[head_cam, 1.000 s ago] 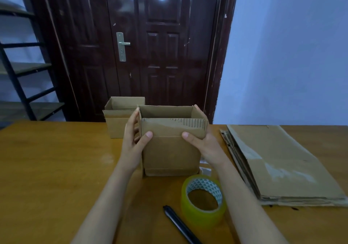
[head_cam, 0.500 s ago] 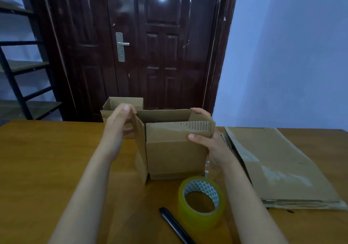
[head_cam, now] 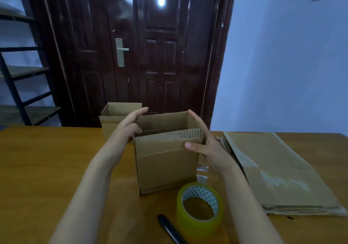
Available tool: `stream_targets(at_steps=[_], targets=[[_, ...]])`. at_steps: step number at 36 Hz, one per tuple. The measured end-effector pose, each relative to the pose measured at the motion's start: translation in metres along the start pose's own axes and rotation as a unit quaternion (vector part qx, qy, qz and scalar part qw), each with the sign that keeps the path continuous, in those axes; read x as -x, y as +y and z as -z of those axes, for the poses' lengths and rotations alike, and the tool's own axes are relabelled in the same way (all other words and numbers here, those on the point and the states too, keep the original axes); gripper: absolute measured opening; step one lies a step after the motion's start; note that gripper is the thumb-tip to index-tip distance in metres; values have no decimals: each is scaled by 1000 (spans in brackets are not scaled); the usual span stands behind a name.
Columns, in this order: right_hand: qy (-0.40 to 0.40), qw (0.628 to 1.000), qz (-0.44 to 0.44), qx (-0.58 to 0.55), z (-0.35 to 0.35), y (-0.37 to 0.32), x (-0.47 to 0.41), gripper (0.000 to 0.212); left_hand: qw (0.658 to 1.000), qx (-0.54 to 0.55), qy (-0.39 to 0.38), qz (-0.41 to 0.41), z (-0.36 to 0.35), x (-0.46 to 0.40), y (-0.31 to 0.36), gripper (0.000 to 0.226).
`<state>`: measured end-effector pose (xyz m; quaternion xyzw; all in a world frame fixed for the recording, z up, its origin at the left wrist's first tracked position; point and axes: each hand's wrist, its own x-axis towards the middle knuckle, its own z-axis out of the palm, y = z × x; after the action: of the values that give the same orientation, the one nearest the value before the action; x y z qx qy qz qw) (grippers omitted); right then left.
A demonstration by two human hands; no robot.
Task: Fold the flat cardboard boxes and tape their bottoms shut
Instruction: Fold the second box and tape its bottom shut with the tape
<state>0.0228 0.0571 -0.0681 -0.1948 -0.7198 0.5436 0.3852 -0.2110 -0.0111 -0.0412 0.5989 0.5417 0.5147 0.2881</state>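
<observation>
Wooden table carries everything. Flat boxes lie stacked along its right edge. An opened box stands upright near the middle, top flaps up, with a finished box behind it toward the far edge. Left hand rests on the box's left top edge, fingers straight; right hand clasps the right corner, thumb on the front panel. A tape roll and pen lie near the front edge. Corrugated card looks light and stiff but easily creased; best held at the folded corners, not the loose flaps.
</observation>
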Motion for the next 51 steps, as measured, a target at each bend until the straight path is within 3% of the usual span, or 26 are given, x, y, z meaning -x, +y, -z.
stream_targets(at_steps=[3,9,11,15,18,33,37,39,40,42,45,47,49,51], targets=[[2,1000,-10,5,0,1,0,83,993,-112,-46,11,-2,-25,-2,66],[6,1000,-19,4,4,4,0,80,990,-121,-8,67,-11,-47,-10,72],[6,1000,-18,0,3,4,-2,77,993,-94,-10,66,-4,-44,-19,58],[20,1000,-17,-12,0,7,-3,74,998,-38,55,8,-19,-21,-4,24],[31,999,-14,-4,3,8,-3,75,997,7,63,-54,-27,4,5,28],[9,999,-6,35,6,2,0,69,997,-50,29,-50,-14,2,4,53],[18,998,-10,63,3,0,1,75,999,-38,0,-27,-10,-9,-4,67],[19,998,-19,58,1,1,0,76,996,-80,28,12,-11,-31,-15,79],[20,998,-23,53,0,1,0,76,996,-50,57,39,-11,-41,-22,86],[25,998,-25,47,-1,1,1,75,992,25,104,62,-10,-47,-30,79],[38,998,-23,41,-2,1,2,72,988,49,145,19,-14,-48,-31,80],[45,998,-24,38,-3,0,1,73,980,82,179,-3,-24,-34,-23,62],[50,998,-24,36,-4,0,1,73,974,94,184,-93,-34,-15,-23,39],[56,997,-23,40,-5,0,1,68,964,74,216,-133,-39,-4,-25,25]])
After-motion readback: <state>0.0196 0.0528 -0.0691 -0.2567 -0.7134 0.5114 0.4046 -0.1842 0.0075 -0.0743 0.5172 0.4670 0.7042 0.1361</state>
